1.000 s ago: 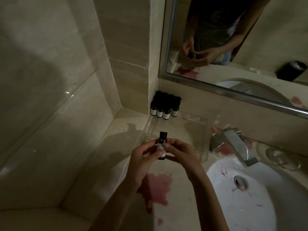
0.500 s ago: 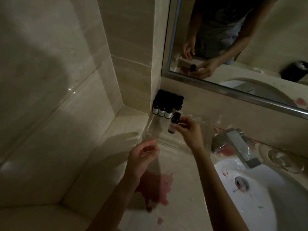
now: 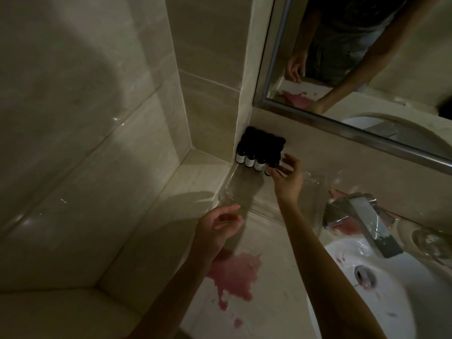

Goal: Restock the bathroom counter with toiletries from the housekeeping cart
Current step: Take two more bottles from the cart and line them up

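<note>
head view, looking down, near counter (image 3: 276, 285)

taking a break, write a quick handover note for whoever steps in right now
Left hand: open, empty, over the counter.
Right hand: fingertips at the end bottle of the front row; whether it pinches it cannot be told.
The other bottles: upright, clustered in the wall corner at the back of the clear tray.
Done: cluster placed, end bottle about set.
Left: let go, bring more from the cart, which is not in view.
</note>
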Motion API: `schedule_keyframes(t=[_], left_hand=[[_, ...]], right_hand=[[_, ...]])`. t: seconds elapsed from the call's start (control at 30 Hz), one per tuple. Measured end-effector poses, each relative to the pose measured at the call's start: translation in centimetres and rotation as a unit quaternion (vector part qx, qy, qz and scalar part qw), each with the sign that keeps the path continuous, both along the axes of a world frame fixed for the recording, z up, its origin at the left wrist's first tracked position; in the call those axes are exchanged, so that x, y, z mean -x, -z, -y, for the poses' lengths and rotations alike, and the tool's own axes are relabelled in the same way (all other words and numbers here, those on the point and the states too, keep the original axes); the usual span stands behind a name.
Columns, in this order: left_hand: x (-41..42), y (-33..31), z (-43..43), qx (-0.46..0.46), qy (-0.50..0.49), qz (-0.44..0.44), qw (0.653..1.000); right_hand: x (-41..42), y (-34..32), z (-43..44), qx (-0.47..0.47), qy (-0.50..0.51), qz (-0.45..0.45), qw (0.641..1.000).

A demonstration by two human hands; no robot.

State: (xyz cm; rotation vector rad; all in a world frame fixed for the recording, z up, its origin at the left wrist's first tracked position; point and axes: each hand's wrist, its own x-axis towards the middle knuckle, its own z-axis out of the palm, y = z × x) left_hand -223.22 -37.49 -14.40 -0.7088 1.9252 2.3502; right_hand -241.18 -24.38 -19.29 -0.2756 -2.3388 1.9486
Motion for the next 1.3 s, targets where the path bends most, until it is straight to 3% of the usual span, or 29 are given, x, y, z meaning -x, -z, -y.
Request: schedule_keyframes(t=[0.3,0.83,1.3], left_hand=[[0.1,0.1,0.2,0.002,-0.002,0.004,1.000],[-0.4,-0.2,-0.3,0.022,0.017,-0.009,1.000],[-2.9,-3.9,-3.1,0.115,0.081,-0.036,0.989]], right_hand=[[-0.5,0.6,1.2,0.082,0.047,0.001,0.996],[-0.4,-0.5,0.9,0.082,0.016,0.030,0.996],[-14.0,-6.5,-6.2,0.065,-0.041,-0.007,0.997]])
